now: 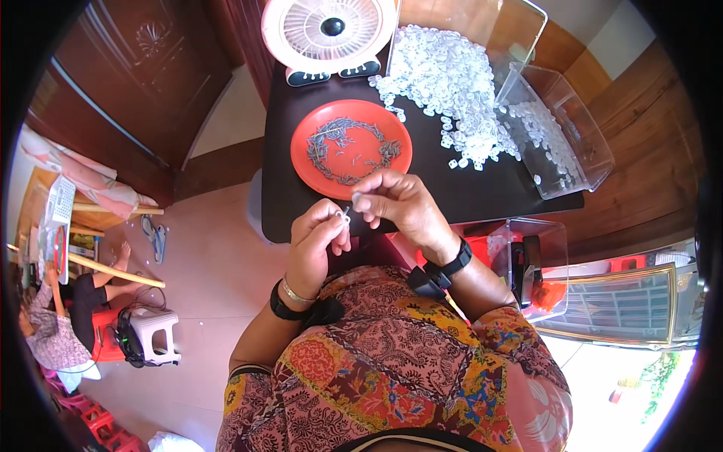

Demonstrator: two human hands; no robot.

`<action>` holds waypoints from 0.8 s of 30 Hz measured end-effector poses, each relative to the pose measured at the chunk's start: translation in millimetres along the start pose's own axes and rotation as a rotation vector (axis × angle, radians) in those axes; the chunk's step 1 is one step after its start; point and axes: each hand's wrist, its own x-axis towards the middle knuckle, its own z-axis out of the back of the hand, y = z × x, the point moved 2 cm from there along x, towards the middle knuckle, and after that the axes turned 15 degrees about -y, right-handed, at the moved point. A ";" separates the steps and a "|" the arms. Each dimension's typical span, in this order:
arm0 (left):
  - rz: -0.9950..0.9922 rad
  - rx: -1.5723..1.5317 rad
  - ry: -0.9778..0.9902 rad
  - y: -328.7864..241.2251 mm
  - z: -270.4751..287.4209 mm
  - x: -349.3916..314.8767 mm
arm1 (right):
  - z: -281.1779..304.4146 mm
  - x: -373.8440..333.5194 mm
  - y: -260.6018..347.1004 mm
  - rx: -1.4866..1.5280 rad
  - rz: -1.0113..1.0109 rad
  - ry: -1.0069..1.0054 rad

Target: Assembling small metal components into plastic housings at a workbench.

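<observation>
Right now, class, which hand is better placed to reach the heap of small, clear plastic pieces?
Probably the right hand: it is nearer the heap of small, clear plastic pieces, which lies ahead and to its right. The left hand is farther off, its fingers pinching a small whitish piece.

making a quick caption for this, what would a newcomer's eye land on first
Likely the bright pile of clear pieces at the far right of the black table, then the red plate of small grey pins to its left and nearer the person. Behind the plate stands a pale fan with shoe-shaped feet; in front, the left hand pinches a small pale piece close to the right hand.
</observation>
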 end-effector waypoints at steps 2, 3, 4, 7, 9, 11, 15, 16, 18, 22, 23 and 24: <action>-0.009 0.056 -0.008 1.6 1.5 -0.8 | 1.1 2.3 3.9 -0.012 -0.043 -0.042; -0.021 0.109 -0.019 1.9 2.2 -0.7 | 1.2 2.6 5.6 -0.008 -0.043 -0.044; -0.019 0.112 -0.018 1.7 1.9 -0.7 | 1.2 2.8 6.7 -0.024 -0.053 -0.044; -0.064 0.166 -0.029 0.4 1.0 -1.5 | 2.9 3.6 4.3 -0.030 -0.062 -0.030; -0.074 0.172 -0.029 0.2 -0.2 -1.6 | 3.4 3.3 3.6 -0.020 -0.062 -0.017; -0.072 0.177 -0.034 0.4 0.2 -2.0 | 2.4 1.9 6.5 -0.009 -0.071 -0.004; -0.069 0.170 -0.031 1.4 1.2 -1.3 | 1.6 -0.4 8.5 0.008 -0.061 0.011; -0.068 0.171 -0.028 1.0 0.9 -1.3 | 1.3 -0.4 7.7 0.013 -0.048 0.018; -0.060 0.181 -0.025 0.0 0.4 -1.5 | 1.1 -0.7 6.6 0.018 -0.036 0.025; -0.048 0.196 -0.028 -0.7 0.7 -1.6 | 0.8 -1.5 5.7 0.036 -0.018 0.043; -0.049 0.198 -0.022 -1.5 0.5 -1.6 | 0.7 -1.6 5.8 0.032 -0.005 0.045; -0.051 0.200 -0.017 -1.9 0.4 -1.6 | 0.6 -1.7 6.9 0.032 -0.005 0.045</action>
